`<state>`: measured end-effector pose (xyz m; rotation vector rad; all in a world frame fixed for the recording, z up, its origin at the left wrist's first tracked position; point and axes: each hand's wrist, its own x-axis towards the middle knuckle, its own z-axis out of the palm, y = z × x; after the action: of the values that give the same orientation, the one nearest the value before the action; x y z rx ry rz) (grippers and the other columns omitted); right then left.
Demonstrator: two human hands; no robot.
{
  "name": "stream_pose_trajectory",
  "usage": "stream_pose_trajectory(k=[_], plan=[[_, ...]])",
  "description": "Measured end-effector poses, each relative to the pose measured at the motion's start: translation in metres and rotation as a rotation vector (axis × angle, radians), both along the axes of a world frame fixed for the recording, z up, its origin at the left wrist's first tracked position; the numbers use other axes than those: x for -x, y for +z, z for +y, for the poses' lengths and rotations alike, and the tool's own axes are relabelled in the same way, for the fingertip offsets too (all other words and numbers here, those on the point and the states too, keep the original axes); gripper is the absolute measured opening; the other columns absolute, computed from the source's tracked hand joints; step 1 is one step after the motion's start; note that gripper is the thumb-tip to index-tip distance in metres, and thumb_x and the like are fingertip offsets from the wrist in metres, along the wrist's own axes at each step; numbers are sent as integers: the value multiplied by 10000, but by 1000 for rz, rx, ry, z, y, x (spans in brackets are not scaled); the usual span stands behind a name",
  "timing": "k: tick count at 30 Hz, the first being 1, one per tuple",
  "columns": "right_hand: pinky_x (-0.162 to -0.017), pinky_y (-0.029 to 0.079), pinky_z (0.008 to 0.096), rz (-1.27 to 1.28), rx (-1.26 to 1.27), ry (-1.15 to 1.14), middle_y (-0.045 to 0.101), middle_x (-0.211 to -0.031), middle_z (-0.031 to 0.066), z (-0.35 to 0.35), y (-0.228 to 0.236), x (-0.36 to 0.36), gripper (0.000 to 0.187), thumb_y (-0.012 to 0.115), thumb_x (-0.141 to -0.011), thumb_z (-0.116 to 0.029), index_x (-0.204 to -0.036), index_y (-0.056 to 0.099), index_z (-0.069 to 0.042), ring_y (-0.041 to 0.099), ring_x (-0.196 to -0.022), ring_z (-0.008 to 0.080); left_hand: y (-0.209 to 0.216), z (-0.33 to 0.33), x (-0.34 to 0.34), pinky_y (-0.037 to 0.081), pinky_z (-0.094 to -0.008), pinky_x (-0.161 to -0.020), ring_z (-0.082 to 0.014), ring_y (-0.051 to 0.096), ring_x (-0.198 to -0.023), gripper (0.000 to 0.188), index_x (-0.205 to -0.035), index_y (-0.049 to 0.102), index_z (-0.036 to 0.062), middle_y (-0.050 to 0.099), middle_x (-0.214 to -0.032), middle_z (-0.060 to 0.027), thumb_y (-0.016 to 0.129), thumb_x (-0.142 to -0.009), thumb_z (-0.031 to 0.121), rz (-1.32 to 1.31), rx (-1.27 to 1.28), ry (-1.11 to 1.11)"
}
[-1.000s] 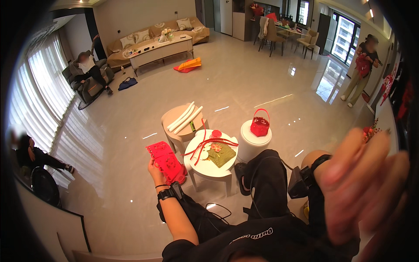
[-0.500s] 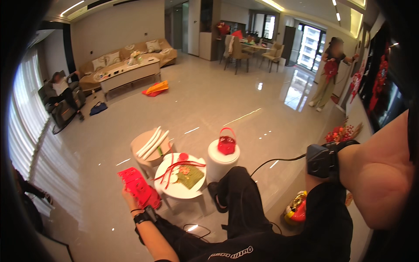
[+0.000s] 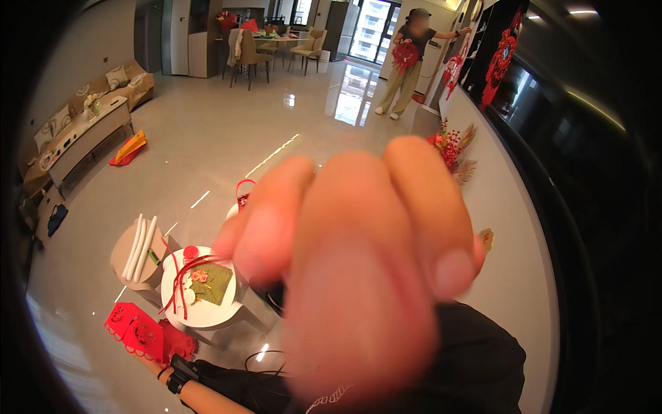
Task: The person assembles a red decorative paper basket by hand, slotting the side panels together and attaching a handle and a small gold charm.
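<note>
At the lower left my left hand (image 3: 142, 359) grips a red cut-out paper decoration (image 3: 146, 332) with folded panels and scalloped edges; most of the fingers are behind it. Large and blurred, my right hand (image 3: 365, 255) fills the middle of the view, very near the camera. Its fingers curl in behind the thumb, and nothing shows in them. Beside my left hand stands a white round stool (image 3: 215, 317), bearing a green textured pouch (image 3: 214, 283), red ribbons (image 3: 181, 286) and a red round piece (image 3: 191, 253).
Long white rolls (image 3: 141, 248) lie on a beige round stool (image 3: 124, 265). A red basket (image 3: 243, 200) is partly hidden behind my right hand. A person (image 3: 408, 62) stands by the right wall with a red decoration. Black cables (image 3: 258, 359) trail on the floor. Red berry stems (image 3: 449, 148) stand at the right.
My view has swung to the right, so the stools and sofa sit farther left. My right hand has come into the middle, close to the camera. My left hand still holds the red paper decoration.
</note>
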<state>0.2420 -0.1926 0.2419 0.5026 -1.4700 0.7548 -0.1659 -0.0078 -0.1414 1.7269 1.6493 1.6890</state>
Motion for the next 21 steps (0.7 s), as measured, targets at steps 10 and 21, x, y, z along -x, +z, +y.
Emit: stream_pose_trajectory(k=[10, 21], plan=[[-1081, 355, 408, -237, 334, 166, 563, -1284, 147, 3, -38, 37, 238, 624, -945, -287, -1058, 491, -126, 533, -1196, 316, 25, -30, -81, 548, -350, -878, -214, 629, -1021, 350, -1278, 564, 20, 632, -1170, -85, 568, -973, 190, -438, 54, -135], [-1062, 361, 397, -289, 482, 156, 562, -1257, 143, 5, -62, 40, 251, 607, -951, -309, -1062, 485, -120, 533, -1178, 294, 16, -25, -112, 548, -355, -887, -220, 624, -1042, 370, -1298, 550, 20, 624, -1193, -96, 560, -977, 204, -487, 108, -183]])
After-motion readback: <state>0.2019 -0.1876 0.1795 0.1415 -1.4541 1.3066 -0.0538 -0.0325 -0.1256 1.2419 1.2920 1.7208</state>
